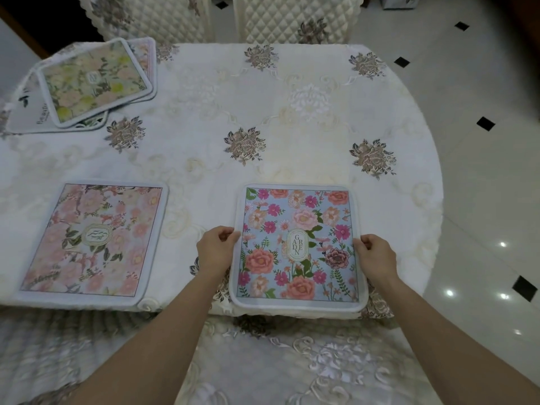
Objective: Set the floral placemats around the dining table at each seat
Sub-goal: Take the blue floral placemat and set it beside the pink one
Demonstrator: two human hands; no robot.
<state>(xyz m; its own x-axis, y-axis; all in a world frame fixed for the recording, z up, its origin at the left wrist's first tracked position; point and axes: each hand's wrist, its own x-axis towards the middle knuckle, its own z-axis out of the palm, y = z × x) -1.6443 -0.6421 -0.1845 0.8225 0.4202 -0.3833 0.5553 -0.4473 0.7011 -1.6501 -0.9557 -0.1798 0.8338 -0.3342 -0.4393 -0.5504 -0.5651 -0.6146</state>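
A blue placemat (298, 247) with bright pink and orange flowers lies flat at the near edge of the dining table (233, 118). My left hand (217, 248) pinches its left edge and my right hand (375, 254) pinches its right edge. A pale pink floral placemat (93, 244) lies flat to the left, also at the near edge. At the far left corner sits a loose stack of placemats (93, 83), the top one green and peach.
An embroidered white cloth covers the table and hangs over its near edge. Two quilted cream chairs (295, 19) stand at the far side. Glossy tiled floor (482, 141) with black diamond insets lies to the right.
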